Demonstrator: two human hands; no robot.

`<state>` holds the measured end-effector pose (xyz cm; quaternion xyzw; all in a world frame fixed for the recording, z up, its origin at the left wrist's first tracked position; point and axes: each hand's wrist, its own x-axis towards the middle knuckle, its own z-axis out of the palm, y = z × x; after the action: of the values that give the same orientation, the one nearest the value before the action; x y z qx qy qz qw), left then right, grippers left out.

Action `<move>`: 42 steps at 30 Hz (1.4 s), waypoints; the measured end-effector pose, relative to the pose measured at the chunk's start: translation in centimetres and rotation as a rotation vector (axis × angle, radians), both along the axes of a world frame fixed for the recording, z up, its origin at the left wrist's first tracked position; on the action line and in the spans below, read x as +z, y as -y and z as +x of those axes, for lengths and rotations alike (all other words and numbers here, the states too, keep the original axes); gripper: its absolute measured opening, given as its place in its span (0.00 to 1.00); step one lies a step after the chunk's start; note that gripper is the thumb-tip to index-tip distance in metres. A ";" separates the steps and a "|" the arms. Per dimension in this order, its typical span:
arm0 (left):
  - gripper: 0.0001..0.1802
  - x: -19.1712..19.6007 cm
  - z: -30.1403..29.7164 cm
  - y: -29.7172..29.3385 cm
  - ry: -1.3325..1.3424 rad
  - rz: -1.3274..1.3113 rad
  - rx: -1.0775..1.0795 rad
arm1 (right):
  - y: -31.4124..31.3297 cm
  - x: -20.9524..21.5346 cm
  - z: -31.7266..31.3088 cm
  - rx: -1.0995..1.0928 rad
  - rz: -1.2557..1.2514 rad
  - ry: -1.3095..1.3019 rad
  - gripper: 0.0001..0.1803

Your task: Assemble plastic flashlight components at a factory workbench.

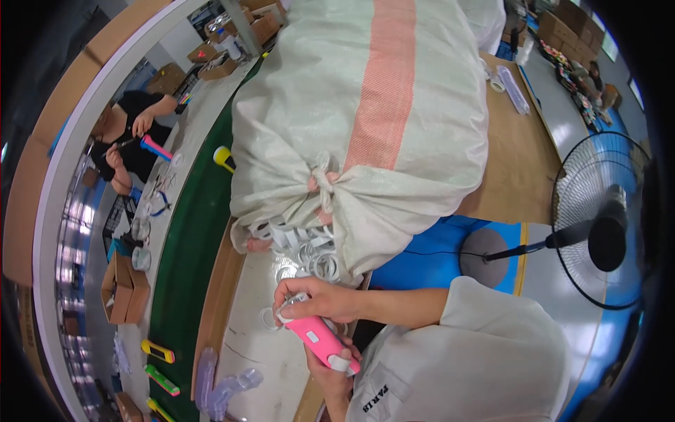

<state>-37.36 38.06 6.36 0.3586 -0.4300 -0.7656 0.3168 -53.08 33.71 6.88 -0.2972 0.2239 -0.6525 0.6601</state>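
A pink flashlight-like device (318, 336) with a white rim at its head and a white patch near its tail is held between my hands. My right hand (309, 298) closes round its head, thumb on the white rim. Lower down, my left hand (329, 378) wraps the tail from beneath, fingers partly hidden by the body. Just beyond my right hand, a pile of white plastic rings (314, 250) spills beside the tied mouth of a large woven sack (302, 105). One loose ring (267, 318) lies on the worktable (264, 352) nearby.
Clear plastic pieces (223, 390) rest by the table's edge. A green conveyor belt (184, 281) carries a yellow-and-black device (158, 351) and a green one (162, 380). Across it, a person (133, 133) handles a pink-and-blue device. A floor fan (598, 221) stands at right.
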 end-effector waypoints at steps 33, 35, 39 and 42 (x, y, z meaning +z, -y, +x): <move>0.24 0.6 9.7 0.6 0.238 -0.322 0.021 | 2.2 1.7 8.7 0.268 -0.151 0.041 0.18; 0.24 0.7 9.4 1.5 0.468 -0.471 0.029 | 2.3 1.5 8.0 0.159 -0.127 -0.147 0.18; 0.24 0.3 8.7 1.4 0.446 -0.432 0.030 | 2.4 1.5 6.8 0.231 -0.011 -0.139 0.19; 0.24 0.0 8.4 1.0 0.253 -0.171 0.023 | 2.2 1.9 7.3 0.182 0.037 -0.154 0.21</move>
<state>-29.00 37.10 6.40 0.4290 -0.5259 -0.6712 0.2981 -45.80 31.46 8.81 -0.3534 0.2578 -0.5610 0.7028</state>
